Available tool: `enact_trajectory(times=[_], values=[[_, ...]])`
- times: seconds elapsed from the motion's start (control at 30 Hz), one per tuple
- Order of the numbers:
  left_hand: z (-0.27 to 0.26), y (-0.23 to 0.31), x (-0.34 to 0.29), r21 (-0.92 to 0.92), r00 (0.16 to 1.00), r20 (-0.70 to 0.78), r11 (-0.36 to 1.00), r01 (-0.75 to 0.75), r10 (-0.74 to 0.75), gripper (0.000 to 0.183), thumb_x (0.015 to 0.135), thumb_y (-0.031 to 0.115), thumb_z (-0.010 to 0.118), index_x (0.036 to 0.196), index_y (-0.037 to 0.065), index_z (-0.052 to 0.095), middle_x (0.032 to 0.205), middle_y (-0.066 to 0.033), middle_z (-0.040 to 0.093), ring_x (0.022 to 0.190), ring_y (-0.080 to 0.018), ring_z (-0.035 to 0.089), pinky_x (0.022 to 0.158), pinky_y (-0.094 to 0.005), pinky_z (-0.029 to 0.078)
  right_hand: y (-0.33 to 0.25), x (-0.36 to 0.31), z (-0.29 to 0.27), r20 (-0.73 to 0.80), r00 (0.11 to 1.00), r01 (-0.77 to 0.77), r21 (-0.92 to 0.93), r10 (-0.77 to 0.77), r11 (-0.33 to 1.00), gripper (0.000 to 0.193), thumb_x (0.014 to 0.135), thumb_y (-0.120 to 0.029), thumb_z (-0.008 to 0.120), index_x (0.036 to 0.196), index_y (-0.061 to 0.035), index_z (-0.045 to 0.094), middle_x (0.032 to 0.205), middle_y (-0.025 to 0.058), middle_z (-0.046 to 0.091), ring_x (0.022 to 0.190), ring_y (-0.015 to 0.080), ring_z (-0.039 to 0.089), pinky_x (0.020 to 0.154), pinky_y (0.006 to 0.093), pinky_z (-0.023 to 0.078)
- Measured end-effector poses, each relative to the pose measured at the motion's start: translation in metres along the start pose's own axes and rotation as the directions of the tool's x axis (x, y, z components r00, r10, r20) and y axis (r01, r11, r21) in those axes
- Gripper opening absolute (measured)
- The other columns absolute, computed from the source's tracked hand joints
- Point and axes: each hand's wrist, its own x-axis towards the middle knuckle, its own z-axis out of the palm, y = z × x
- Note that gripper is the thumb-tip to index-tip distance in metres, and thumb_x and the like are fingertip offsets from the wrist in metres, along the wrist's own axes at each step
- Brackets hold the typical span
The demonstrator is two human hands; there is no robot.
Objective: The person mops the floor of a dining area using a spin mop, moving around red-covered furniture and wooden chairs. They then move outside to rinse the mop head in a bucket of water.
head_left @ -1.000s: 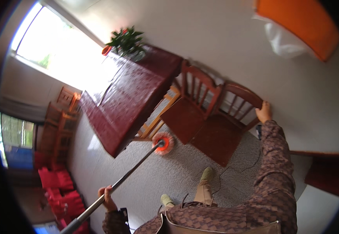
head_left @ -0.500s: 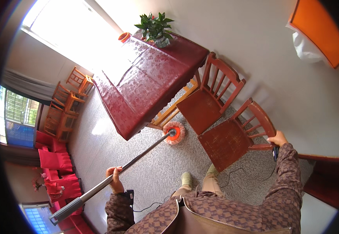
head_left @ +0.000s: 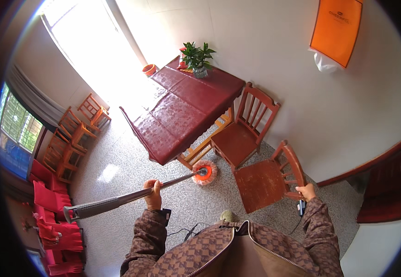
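Note:
My left hand [head_left: 153, 195] is wrapped round the grey pole of a mop [head_left: 131, 196]. Its handle end points to the lower left. The round mop head [head_left: 204, 172], orange with a pinkish fringe, rests on the floor by the table leg. At the right, my right hand [head_left: 307, 191] grips the backrest of a worn reddish-brown wooden chair [head_left: 261, 184]. A second such chair [head_left: 235, 143] stands just beyond it, beside the table. My feet are mostly hidden beneath my jacket.
A table with a dark red cloth [head_left: 186, 111] stands ahead, bearing a potted plant [head_left: 197, 57]. Wooden chairs [head_left: 75, 129] and a red sofa [head_left: 53, 198] line the left side. An orange bag [head_left: 336, 32] hangs on the right wall. A dark red cabinet [head_left: 389, 189] stands far right.
The held chair has swung away from the second chair, its back coming nearer to me. My left hand has moved up and right, and the mop pole lies flatter across the view.

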Motion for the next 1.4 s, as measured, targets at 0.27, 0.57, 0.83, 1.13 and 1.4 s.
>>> enact_trajectory(times=[0.27,0.57,0.83,1.13,1.4], values=[[0.001,-0.022,-0.055,-0.019,0.999,0.043,1.0,-0.016,0.017,0.009,0.089,0.011,0.059,0.088,0.003,0.055,0.081,-0.0063,0.063,0.077,-0.014,0.059,0.077,-0.029,0.047,0.181,-0.108,-0.124,-0.32,0.924,-0.048,0.451,0.212,0.891,0.019,0.075,-0.017,0.069,0.081,-0.001,0.063,0.069,0.0072,0.061,0.056,0.0171,0.059,0.051,0.0307,0.046],[0.036,-0.03,-0.084,0.13,0.997,0.08,0.991,0.008,-0.019,0.018,0.084,0.019,0.068,0.082,0.003,0.06,0.075,0.0002,0.057,0.072,-0.0098,0.05,0.071,-0.0254,0.042,0.429,-0.304,-0.191,-0.392,0.714,0.119,0.885,0.581,0.451,0.018,0.081,-0.02,0.064,0.088,-0.0054,0.056,0.073,0.0054,0.055,0.065,0.0187,0.055,0.059,0.0335,0.047],[0.063,-0.032,-0.092,0.106,0.986,0.022,0.981,0.161,-0.164,0.022,0.082,0.028,0.071,0.085,0.009,0.06,0.073,0.0036,0.055,0.06,-0.0055,0.046,0.049,-0.02,0.035,0.576,-0.431,-0.143,-0.175,0.523,0.241,0.969,0.834,0.052,0.033,0.086,-0.038,0.052,0.094,-0.0064,0.054,0.078,0.0058,0.054,0.074,0.0213,0.053,0.065,0.0382,0.046],[0.073,-0.017,-0.077,0.15,0.982,0.041,0.973,0.174,-0.182,0.024,0.082,0.03,0.07,0.087,0.009,0.058,0.077,0.0018,0.059,0.062,-0.0058,0.048,0.051,-0.0209,0.037,0.694,-0.47,-0.029,0.138,0.919,0.03,0.91,0.37,-0.413,0.042,0.086,-0.046,0.051,0.097,-0.0056,0.055,0.084,0.0085,0.057,0.077,0.0253,0.057,0.069,0.0407,0.048],[0.072,-0.003,-0.05,0.04,0.997,0.072,0.999,0.018,-0.021,0.018,0.086,0.017,0.067,0.079,0.003,0.057,0.077,-0.0028,0.06,0.073,-0.0105,0.053,0.073,-0.0258,0.044,0.574,-0.372,-0.008,0.153,0.782,-0.127,0.988,0.604,-0.086,0.042,0.087,-0.044,0.051,0.098,-0.0033,0.053,0.083,0.0107,0.058,0.074,0.0265,0.059,0.067,0.0394,0.049]])
